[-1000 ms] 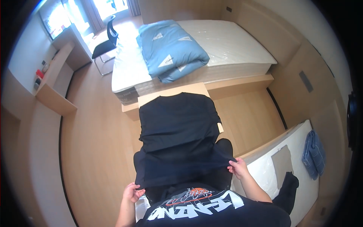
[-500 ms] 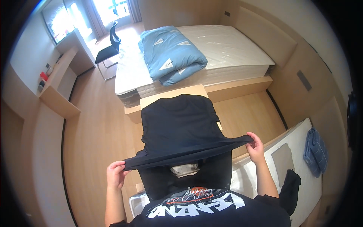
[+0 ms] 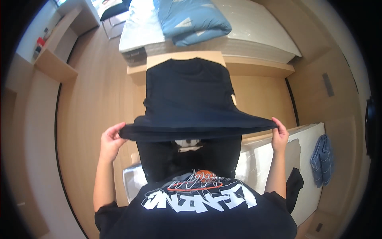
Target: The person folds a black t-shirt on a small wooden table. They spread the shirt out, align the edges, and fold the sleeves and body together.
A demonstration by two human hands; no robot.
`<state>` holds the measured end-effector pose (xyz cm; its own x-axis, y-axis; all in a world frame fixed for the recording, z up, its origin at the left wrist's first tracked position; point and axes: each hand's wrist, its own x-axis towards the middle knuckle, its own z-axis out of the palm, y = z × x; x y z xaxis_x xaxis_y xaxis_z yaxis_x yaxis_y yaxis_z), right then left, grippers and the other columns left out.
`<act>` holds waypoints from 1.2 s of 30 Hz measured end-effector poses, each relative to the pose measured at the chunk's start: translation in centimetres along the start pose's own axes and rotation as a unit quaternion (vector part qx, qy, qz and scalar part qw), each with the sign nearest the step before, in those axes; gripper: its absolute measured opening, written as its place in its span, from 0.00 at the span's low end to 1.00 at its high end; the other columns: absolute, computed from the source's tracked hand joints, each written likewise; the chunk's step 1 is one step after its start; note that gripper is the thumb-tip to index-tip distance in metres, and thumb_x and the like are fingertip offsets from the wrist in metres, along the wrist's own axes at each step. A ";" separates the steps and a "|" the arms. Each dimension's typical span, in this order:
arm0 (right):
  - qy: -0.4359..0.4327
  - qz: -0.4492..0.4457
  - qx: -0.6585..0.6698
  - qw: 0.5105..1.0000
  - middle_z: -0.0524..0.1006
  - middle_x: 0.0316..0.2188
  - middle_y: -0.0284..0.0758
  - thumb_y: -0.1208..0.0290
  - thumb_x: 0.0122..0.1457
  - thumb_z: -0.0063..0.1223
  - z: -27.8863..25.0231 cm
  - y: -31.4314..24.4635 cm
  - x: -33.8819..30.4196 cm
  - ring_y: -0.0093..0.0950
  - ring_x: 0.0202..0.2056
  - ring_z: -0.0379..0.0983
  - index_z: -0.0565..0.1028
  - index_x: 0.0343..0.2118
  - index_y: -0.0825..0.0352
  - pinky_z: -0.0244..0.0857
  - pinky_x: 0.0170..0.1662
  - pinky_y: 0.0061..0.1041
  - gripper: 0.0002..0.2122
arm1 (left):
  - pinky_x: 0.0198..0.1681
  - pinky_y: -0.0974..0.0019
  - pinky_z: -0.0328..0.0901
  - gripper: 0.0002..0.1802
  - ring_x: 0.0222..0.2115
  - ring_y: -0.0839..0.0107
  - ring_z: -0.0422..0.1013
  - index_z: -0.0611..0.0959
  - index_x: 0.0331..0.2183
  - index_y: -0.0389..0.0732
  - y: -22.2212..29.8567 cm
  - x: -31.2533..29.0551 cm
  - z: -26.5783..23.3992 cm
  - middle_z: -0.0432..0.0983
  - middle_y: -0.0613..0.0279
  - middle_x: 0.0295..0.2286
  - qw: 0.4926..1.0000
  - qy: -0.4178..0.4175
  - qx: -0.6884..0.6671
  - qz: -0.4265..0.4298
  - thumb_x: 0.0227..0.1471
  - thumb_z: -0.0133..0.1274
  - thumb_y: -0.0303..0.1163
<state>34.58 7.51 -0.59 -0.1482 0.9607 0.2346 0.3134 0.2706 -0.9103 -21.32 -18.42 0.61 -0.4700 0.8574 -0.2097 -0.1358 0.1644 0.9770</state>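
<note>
Left hand (image 3: 111,139): thumb and fingers closed on the left end of the near edge of a black garment (image 3: 187,95). Right hand (image 3: 281,135): fingertips pinching the opposite end of that edge, drawn out to a narrow point.

Black garment: one piece, near edge pulled wide between both hands above the person's lap; body spread flat, far end resting on a light wooden surface (image 3: 159,58), the neckline edge lying away from the person. A small pale patch shows beside its right edge.

Worn by the person: black shirt (image 3: 199,225) with white lettering and an orange graphic; dark trousers (image 3: 157,159).

Beyond the wooden surface: white mattress (image 3: 262,26) on a wooden base; folded blue quilt (image 3: 195,20) with white triangles on top.

Lower right: second mattress (image 3: 254,163), white, bearing a dark cloth (image 3: 293,187), partly behind the right arm, and a folded blue-grey cloth (image 3: 323,159).

Upper left: wooden desk (image 3: 55,59), small red item (image 3: 40,41) on it; black-seated chair (image 3: 113,12), metal legs, cut by the upper edge.
</note>
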 end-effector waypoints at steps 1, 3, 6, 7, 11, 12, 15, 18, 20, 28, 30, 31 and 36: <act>0.000 0.003 -0.002 1.000 0.77 0.47 0.38 0.86 0.58 0.41 -0.1 0.1 0.1 0.24 0.48 0.72 0.74 0.49 0.75 0.62 0.54 0.21 0.17 | 0.42 0.73 0.71 0.25 0.35 0.76 0.75 0.76 0.48 0.26 0.0 0.3 0.3 0.79 0.56 0.39 1.000 0.001 0.003 0.007 0.44 0.57 0.11; -0.012 -0.006 0.011 1.000 0.77 0.46 0.37 0.84 0.61 0.42 -0.1 0.4 0.2 0.22 0.46 0.73 0.73 0.50 0.75 0.64 0.52 0.19 0.15 | 0.43 0.73 0.71 0.23 0.37 0.74 0.76 0.77 0.47 0.27 -0.7 0.6 -0.1 0.79 0.55 0.40 0.999 0.006 0.030 0.012 0.45 0.58 0.12; -0.026 0.034 0.042 0.998 0.78 0.42 0.35 0.81 0.63 0.42 -0.6 1.2 0.4 0.20 0.39 0.73 0.74 0.49 0.74 0.67 0.46 0.19 0.14 | 0.44 0.72 0.71 0.20 0.38 0.73 0.76 0.79 0.44 0.29 -1.2 0.6 -0.6 0.80 0.56 0.39 0.996 0.004 0.081 0.030 0.46 0.59 0.13; -0.033 0.062 0.049 0.996 0.78 0.40 0.34 0.80 0.64 0.41 -0.8 1.4 0.4 0.19 0.36 0.73 0.74 0.49 0.73 0.67 0.44 0.19 0.13 | 0.45 0.72 0.71 0.18 0.38 0.73 0.76 0.81 0.43 0.31 -1.2 0.5 -0.5 0.80 0.57 0.38 0.994 -0.002 0.104 0.040 0.46 0.59 0.13; -0.038 0.096 0.055 0.993 0.78 0.35 0.32 0.80 0.64 0.42 -1.1 1.6 0.1 0.18 0.31 0.72 0.75 0.47 0.72 0.68 0.40 0.19 0.12 | 0.35 0.71 0.69 0.06 0.29 0.73 0.75 0.84 0.33 0.33 -0.6 0.1 -0.9 0.80 0.60 0.30 0.963 -0.050 0.234 0.122 0.48 0.60 0.20; -0.026 0.096 0.064 0.993 0.78 0.34 0.32 0.79 0.64 0.42 -1.0 1.5 0.0 0.19 0.32 0.72 0.75 0.47 0.72 0.67 0.39 0.18 0.12 | 0.35 0.70 0.66 0.04 0.32 0.72 0.73 0.84 0.31 0.33 -0.4 -0.1 -1.0 0.79 0.58 0.32 0.964 -0.061 0.235 0.112 0.50 0.58 0.22; -0.042 0.104 0.075 0.991 0.78 0.32 0.32 0.80 0.64 0.43 -1.7 2.0 -0.2 0.18 0.31 0.72 0.76 0.46 0.72 0.67 0.38 0.17 0.11 | 0.42 0.68 0.65 0.04 0.39 0.69 0.72 0.84 0.32 0.33 -0.7 -0.3 -0.8 0.78 0.57 0.35 0.962 -0.058 0.206 0.169 0.50 0.57 0.21; -0.060 0.106 0.078 0.990 0.78 0.30 0.32 0.78 0.62 0.49 -1.4 1.8 -0.2 0.19 0.31 0.72 0.76 0.43 0.73 0.66 0.37 0.17 0.09 | 0.48 0.63 0.63 0.06 0.45 0.65 0.69 0.84 0.32 0.33 -0.7 -0.4 -0.4 0.77 0.55 0.39 0.963 -0.047 0.150 0.220 0.50 0.55 0.18; -0.075 0.107 0.073 0.989 0.78 0.29 0.31 0.78 0.62 0.51 -1.6 2.0 -0.2 0.19 0.31 0.72 0.77 0.41 0.73 0.66 0.37 0.17 0.08 | 0.50 0.61 0.63 0.07 0.46 0.63 0.70 0.84 0.32 0.33 -0.6 -0.1 -0.4 0.78 0.55 0.39 0.970 -0.058 0.084 0.219 0.49 0.54 0.17; -0.076 -0.014 0.033 0.996 0.70 0.44 0.35 0.81 0.55 0.57 -4.0 2.3 1.1 0.25 0.44 0.67 0.78 0.32 0.73 0.60 0.44 0.19 0.03 | 0.50 0.54 0.67 0.06 0.40 0.59 0.75 0.84 0.31 0.36 0.2 1.5 -0.4 0.79 0.52 0.35 0.958 -0.111 -0.225 0.137 0.50 0.55 0.17; -0.105 -0.051 0.028 0.993 0.71 0.43 0.36 0.83 0.52 0.57 -2.9 0.1 2.0 0.28 0.46 0.67 0.78 0.31 0.74 0.59 0.49 0.23 0.04 | 0.49 0.54 0.68 0.04 0.39 0.60 0.75 0.82 0.31 0.37 0.4 1.4 -1.6 0.79 0.53 0.35 0.960 -0.100 -0.231 0.123 0.51 0.55 0.18; -0.130 -0.062 -0.007 0.990 0.74 0.38 0.37 0.83 0.52 0.57 -3.1 -0.6 2.7 0.28 0.43 0.69 0.78 0.29 0.74 0.61 0.46 0.23 0.02 | 0.47 0.55 0.69 0.03 0.38 0.61 0.75 0.79 0.32 0.38 0.8 1.4 -2.0 0.78 0.54 0.34 0.960 -0.090 -0.240 0.114 0.52 0.55 0.20; -0.126 -0.060 -0.027 0.990 0.77 0.27 0.33 0.82 0.49 0.61 -2.9 -3.2 5.2 0.23 0.31 0.72 0.78 0.25 0.73 0.64 0.36 0.21 0.02 | 0.43 0.60 0.70 0.09 0.36 0.68 0.74 0.69 0.31 0.45 2.1 3.1 -1.8 0.76 0.61 0.32 0.983 -0.048 -0.159 0.073 0.56 0.54 0.27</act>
<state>35.56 11.85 4.51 -0.4141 0.8776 0.2414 0.3282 0.3914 -0.8597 -24.69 -16.28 1.98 -0.4215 0.9055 -0.0484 -0.3465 -0.1115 0.9314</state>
